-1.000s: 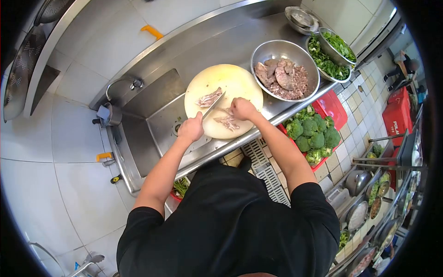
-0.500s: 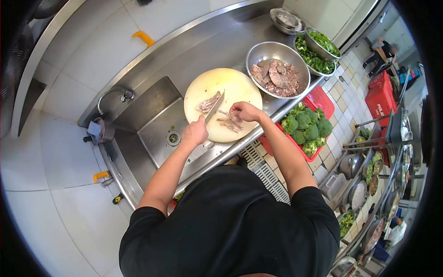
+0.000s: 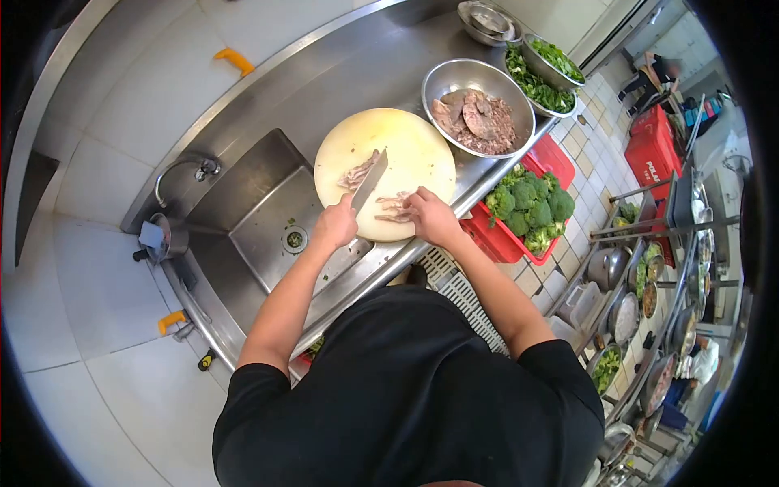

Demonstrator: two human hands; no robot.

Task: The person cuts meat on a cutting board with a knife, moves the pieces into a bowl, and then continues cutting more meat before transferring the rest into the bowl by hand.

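Left hand (image 3: 337, 225): closed round handle of knife (image 3: 372, 177), beside left meat pile (image 3: 355, 174)
Right hand (image 3: 436, 219): with bent fingers at right meat pile (image 3: 393, 209) on cutting board (image 3: 414, 134); gripping or only touching, cannot tell
Knife care: keep fingertips tucked clear of edge
Right hand since 0.5 s ago: drawn toward board's near rim

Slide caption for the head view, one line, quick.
Left hand gripping a knife, right hand at pale meat strips on a round cutting board by the sink.

Knife (image 3: 371, 180): handle hidden in left hand (image 3: 337, 225); distant person (image 3: 654, 74) blurred.
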